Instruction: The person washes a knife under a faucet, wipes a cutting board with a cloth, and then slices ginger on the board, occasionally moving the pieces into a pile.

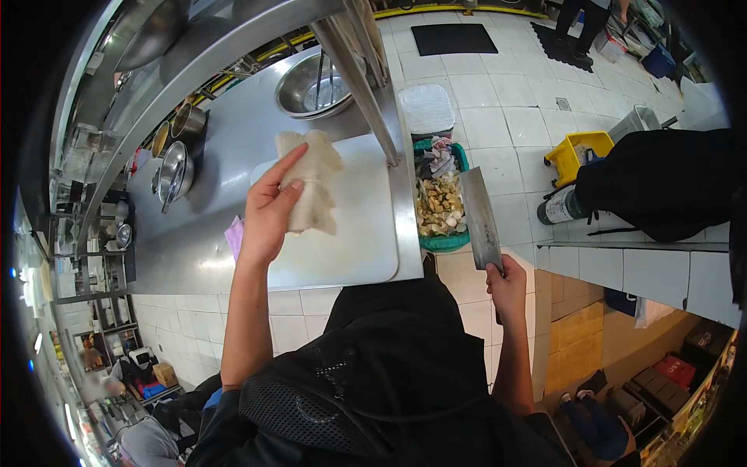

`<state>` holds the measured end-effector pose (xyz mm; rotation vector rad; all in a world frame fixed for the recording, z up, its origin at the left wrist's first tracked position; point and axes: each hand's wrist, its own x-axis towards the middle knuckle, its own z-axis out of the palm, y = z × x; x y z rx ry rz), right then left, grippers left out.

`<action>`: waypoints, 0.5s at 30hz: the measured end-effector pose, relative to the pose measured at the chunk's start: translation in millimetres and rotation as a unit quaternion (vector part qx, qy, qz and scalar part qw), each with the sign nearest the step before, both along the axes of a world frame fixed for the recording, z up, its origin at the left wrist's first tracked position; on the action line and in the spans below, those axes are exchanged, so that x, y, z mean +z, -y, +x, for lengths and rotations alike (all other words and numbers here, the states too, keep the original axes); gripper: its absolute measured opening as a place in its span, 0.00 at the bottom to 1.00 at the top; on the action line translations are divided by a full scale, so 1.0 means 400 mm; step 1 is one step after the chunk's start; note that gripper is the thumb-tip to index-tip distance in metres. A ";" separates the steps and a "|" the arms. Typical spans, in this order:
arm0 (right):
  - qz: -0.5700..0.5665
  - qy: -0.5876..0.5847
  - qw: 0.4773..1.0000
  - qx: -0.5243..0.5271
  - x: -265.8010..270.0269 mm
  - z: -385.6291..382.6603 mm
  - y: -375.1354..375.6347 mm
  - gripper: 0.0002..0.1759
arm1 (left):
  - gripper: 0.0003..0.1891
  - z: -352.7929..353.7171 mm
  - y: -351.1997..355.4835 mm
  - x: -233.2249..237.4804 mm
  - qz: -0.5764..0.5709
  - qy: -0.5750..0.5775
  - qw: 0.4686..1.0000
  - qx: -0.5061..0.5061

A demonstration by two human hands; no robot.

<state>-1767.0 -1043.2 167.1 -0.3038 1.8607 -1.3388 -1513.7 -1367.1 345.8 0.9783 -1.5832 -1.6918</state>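
Gripping with your left hand (268, 214), you hold the left edge of a pale, limp sheet of food (319, 183), thumb stretched along it and fingers curled against it. The sheet rests on a white rectangular plastic cutting board (350, 233) on the grey steel counter (202, 233). Beyond the board stands a round steel mixing bowl (299, 86). Right of the counter edge sits a green plastic basket (445, 243) of scraps. Over it hangs a broad steel cleaver (480, 218), blade pointing away. Your right hand (507, 288) is wrapped tight round its handle.
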 end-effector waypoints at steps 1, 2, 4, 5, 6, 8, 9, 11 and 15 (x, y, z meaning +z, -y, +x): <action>0.006 -0.003 1.000 0.004 0.001 0.002 -0.001 0.03 | 0.33 0.005 0.001 -0.013 -0.022 0.057 0.997 -0.036; 0.012 -0.006 1.000 0.009 0.002 0.004 -0.001 0.03 | 0.33 0.014 0.001 -0.032 -0.044 0.114 0.990 -0.069; 0.013 -0.008 1.000 0.025 -0.018 0.000 -0.003 0.04 | 0.31 -0.018 -0.034 -0.136 -0.091 0.186 0.977 -0.057; 0.017 -0.009 0.999 0.033 -0.025 0.004 -0.003 0.04 | 0.32 -0.036 -0.057 -0.202 -0.097 0.180 0.977 -0.064; 0.013 -0.009 0.999 0.038 -0.024 0.008 0.001 0.04 | 0.33 -0.038 -0.069 -0.258 -0.102 0.174 0.977 -0.073; 0.022 -0.014 0.997 0.067 -0.014 0.009 0.004 0.04 | 0.32 -0.010 -0.060 -0.308 -0.080 0.218 0.971 -0.060; 0.022 -0.018 0.997 0.069 -0.010 0.010 0.000 0.04 | 0.32 0.002 -0.061 -0.338 -0.052 0.261 0.963 -0.052; 0.023 -0.010 0.996 0.084 -0.008 0.017 -0.001 0.04 | 0.31 0.121 -0.019 -0.478 -0.198 0.336 0.921 -0.010; 0.017 0.014 0.997 0.080 -0.011 0.030 0.000 0.03 | 0.26 0.072 -0.056 -0.447 -0.394 0.362 0.840 0.086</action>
